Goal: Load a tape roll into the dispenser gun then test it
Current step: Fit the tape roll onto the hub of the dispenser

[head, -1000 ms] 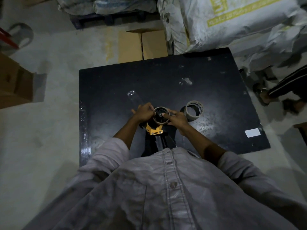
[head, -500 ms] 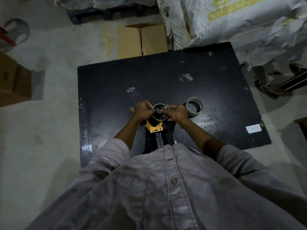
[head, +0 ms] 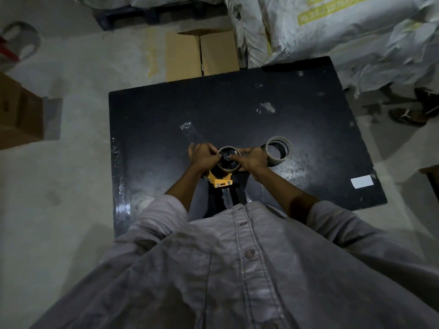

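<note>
A tape roll (head: 228, 160) sits on the hub of a yellow and black dispenser gun (head: 220, 182), which lies near the front middle of the black table (head: 237, 110). My left hand (head: 204, 156) grips the roll's left rim. On the opposite rim sits my right hand (head: 251, 159), its thumb reaching towards the hub. The gun's handle runs down towards my shirt and is partly hidden. A second tape roll (head: 278, 150) stands on the table just right of my right hand.
A strip of clear tape (head: 190, 134) lies on the table beyond my left hand. A white label (head: 361, 181) is at the table's right edge. Cardboard boxes (head: 202, 55) and white sacks (head: 332, 27) stand behind the table; another box (head: 19, 115) is at left.
My hands have closed in a little tighter on the roll over the dispenser hub. The person's legs at the right have moved away; only footwear shows there now.
</note>
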Motion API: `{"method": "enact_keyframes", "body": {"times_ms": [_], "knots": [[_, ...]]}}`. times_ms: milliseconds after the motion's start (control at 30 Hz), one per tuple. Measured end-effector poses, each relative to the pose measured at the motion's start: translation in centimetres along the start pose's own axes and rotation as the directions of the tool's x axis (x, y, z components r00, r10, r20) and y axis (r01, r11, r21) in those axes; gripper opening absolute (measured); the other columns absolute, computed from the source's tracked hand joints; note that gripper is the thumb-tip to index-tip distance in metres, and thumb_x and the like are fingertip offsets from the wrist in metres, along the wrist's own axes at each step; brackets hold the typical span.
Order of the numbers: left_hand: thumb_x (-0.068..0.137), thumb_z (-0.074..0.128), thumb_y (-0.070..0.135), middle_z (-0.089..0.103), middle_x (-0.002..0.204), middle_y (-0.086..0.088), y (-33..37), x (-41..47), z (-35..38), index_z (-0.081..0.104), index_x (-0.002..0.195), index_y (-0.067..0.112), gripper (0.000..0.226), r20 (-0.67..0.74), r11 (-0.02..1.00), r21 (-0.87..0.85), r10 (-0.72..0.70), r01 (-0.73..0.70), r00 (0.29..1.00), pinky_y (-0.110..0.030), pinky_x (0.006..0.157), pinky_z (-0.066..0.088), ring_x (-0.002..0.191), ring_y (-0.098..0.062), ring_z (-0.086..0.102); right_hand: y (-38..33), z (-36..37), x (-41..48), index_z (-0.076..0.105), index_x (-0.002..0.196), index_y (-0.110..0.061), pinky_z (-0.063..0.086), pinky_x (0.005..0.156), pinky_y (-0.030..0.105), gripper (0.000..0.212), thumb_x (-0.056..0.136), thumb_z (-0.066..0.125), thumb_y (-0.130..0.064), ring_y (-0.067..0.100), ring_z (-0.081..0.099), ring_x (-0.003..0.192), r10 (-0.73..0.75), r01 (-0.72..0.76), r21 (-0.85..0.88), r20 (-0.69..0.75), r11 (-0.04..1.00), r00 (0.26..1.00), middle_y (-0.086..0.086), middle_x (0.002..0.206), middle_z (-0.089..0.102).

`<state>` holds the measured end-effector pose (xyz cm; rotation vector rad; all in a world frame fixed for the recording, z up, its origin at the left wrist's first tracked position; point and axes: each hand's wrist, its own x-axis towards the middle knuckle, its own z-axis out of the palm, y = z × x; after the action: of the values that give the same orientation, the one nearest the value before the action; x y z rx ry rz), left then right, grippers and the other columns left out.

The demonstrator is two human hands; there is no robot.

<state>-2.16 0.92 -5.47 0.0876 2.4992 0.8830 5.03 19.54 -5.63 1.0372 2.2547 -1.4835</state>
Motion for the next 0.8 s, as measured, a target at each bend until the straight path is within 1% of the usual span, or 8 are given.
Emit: {"method": "enact_keyframes", "body": {"times_ms": [133, 233, 400, 467, 533, 633, 700, 800], "knots": [[0.09, 0.083, 0.026, 0.079, 0.102, 0.009, -0.2, 0.2, 0.4, 0.066, 0.079, 0.032, 0.021, -0.007, 1.0, 0.008, -0.007, 0.007, 1.0, -0.05, 0.136, 0.002, 0.123, -0.016, 0.068, -0.1, 0.0, -0.1, 0.076, 0.079, -0.038, 0.073, 0.084, 0.051, 0.028, 0.081, 0.103, -0.032, 0.024, 0.086, 0.09, -0.008, 0.008, -0.022, -0.014, 1.0, 1.0, 0.004, 0.103, 0.088], [0.089, 0.083, 0.023, 0.076, 0.096, 0.012, -0.3, 0.3, 0.6, 0.066, 0.078, 0.031, 0.022, -0.027, 1.0, -0.013, -0.013, 0.013, 1.0, -0.051, 0.137, 0.003, 0.121, -0.016, 0.068, 0.0, 0.3, 0.4, 0.077, 0.08, -0.037, 0.073, 0.083, 0.051, 0.027, 0.078, 0.105, -0.036, 0.022, 0.086, 0.085, 0.007, -0.009, -0.05, -0.032, 0.999, 0.999, 0.002, 0.099, 0.088], [0.085, 0.083, 0.02, 0.077, 0.095, 0.009, 0.0, -0.3, 0.6, 0.066, 0.076, 0.031, 0.021, -0.074, 0.999, -0.034, -0.02, 0.017, 0.997, -0.048, 0.135, 0.01, 0.115, -0.016, 0.069, -0.7, 0.1, -0.2, 0.088, 0.102, -0.026, 0.073, 0.082, 0.047, 0.034, 0.076, 0.106, -0.039, 0.02, 0.085, 0.082, 0.033, -0.039, -0.087, -0.062, 0.995, 0.998, 0.002, 0.098, 0.087], [0.082, 0.083, 0.024, 0.077, 0.093, 0.01, -0.2, -0.2, 0.5, 0.069, 0.077, 0.03, 0.016, -0.091, 0.999, -0.041, -0.012, 0.008, 0.996, -0.049, 0.133, 0.02, 0.111, -0.016, 0.071, -1.1, -0.1, -0.4, 0.088, 0.106, -0.024, 0.073, 0.081, 0.045, 0.037, 0.077, 0.106, -0.038, 0.021, 0.085, 0.084, 0.024, -0.028, -0.08, -0.053, 0.996, 0.998, 0.004, 0.101, 0.087], [0.072, 0.078, 0.035, 0.076, 0.086, 0.014, -0.7, -0.2, 0.7, 0.072, 0.074, 0.031, 0.008, -0.111, 0.997, -0.075, -0.003, -0.006, 0.994, -0.054, 0.125, 0.038, 0.104, -0.015, 0.073, -1.0, -0.2, -0.4, 0.088, 0.104, -0.023, 0.073, 0.078, 0.047, 0.039, 0.074, 0.107, -0.038, 0.021, 0.085, 0.085, 0.042, -0.045, -0.076, -0.039, 0.996, 0.998, 0.005, 0.1, 0.087], [0.063, 0.069, 0.048, 0.074, 0.08, 0.016, -1.8, 0.5, 1.1, 0.071, 0.072, 0.033, 0.018, -0.146, 0.991, -0.134, 0.0, -0.02, 0.989, -0.053, 0.112, 0.052, 0.099, -0.015, 0.074, 0.0, 0.1, 0.7, 0.083, 0.094, -0.031, 0.073, 0.076, 0.05, 0.051, 0.056, 0.107, -0.054, 0.023, 0.085, 0.087, 0.05, -0.052, -0.057, -0.025, 0.997, 0.998, 0.003, 0.097, 0.086], [0.066, 0.068, 0.054, 0.074, 0.084, 0.014, -1.9, 0.5, 1.1, 0.068, 0.074, 0.034, 0.022, -0.151, 0.993, -0.109, 0.017, -0.034, 0.988, -0.052, 0.114, 0.048, 0.104, -0.019, 0.073, -0.3, 0.0, 0.3, 0.08, 0.092, -0.035, 0.073, 0.072, 0.05, 0.055, 0.05, 0.104, -0.061, 0.023, 0.085, 0.088, 0.049, -0.05, -0.04, -0.038, 0.998, 0.998, 0.002, 0.1, 0.085], [0.087, 0.076, 0.043, 0.074, 0.099, 0.008, -1.4, -0.1, 0.8, 0.066, 0.086, 0.035, 0.012, -0.092, 0.997, 0.007, 0.075, -0.075, 0.993, -0.05, 0.126, 0.025, 0.127, -0.025, 0.063, -1.0, -0.3, -1.2, 0.081, 0.108, -0.036, 0.072, 0.06, 0.046, 0.042, 0.074, 0.104, -0.049, 0.021, 0.082, 0.092, 0.051, -0.053, -0.053, -0.039, 0.997, 0.998, 0.002, 0.107, 0.081]]}}
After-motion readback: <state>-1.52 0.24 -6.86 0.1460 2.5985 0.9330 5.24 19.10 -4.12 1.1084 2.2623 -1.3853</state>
